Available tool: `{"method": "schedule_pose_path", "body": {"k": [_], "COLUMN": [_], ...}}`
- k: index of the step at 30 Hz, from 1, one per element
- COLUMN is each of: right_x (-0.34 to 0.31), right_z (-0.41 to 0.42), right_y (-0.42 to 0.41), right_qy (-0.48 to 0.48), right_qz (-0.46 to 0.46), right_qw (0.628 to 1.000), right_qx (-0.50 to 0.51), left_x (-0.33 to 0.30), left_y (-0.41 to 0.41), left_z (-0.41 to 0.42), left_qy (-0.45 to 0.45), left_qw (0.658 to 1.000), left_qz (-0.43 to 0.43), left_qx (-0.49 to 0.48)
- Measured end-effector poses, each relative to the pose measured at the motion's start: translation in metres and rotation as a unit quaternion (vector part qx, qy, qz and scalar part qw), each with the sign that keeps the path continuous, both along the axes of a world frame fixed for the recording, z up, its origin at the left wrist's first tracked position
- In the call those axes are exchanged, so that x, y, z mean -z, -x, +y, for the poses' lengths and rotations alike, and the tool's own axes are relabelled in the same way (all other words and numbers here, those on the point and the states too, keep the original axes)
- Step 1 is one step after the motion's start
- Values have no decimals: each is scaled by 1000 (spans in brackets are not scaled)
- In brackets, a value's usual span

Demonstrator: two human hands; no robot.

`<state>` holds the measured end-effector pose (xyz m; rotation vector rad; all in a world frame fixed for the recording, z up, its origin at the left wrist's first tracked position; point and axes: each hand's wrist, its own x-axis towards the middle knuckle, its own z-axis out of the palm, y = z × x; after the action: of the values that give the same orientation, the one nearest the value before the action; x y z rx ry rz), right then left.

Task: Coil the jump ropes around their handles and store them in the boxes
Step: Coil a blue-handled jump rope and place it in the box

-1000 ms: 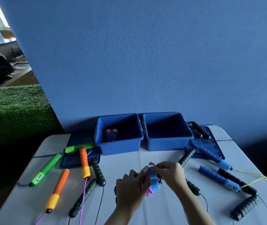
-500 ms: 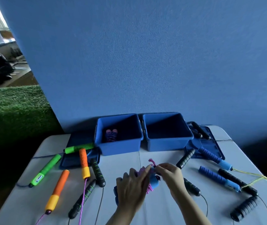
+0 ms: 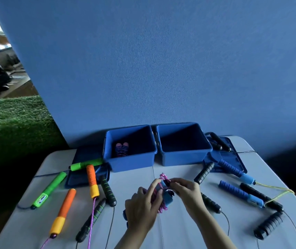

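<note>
Two bare hands in view, the left hand and the right hand, each leading back into a bare forearm that runs off the bottom edge. No sleeve reaches the wrists, no glove covers the fingers. No watch, ring or band shows on either. Nails are short and plain, as far as the dim light shows.
</note>
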<state>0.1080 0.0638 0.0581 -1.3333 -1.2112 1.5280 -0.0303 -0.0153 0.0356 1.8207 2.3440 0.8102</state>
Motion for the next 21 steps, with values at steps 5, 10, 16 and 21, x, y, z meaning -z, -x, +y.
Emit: {"method": "schedule_pose_path", "body": {"k": [5,10,16,21], "right_x": [-3,-3,-5,-6], "right_z": [0,1,0,-5], "right_y": [3,4,2,3], "right_qy": [49,70,123,143], "right_qz": [49,66,109,132], "right_qw": [997,995,985,979], "right_qx": [-12,-30,-50,-63], "left_x": [3,8,5,12], "left_y": [4,8,10,9], "left_z": [-3,-5,-6,-8], "left_qy": [-12,-42,-54,-58], "left_qw": [1000,998,996,994], "left_qz": [-9,-34,-45,-87], "left_qx": [27,41,55,17]}}
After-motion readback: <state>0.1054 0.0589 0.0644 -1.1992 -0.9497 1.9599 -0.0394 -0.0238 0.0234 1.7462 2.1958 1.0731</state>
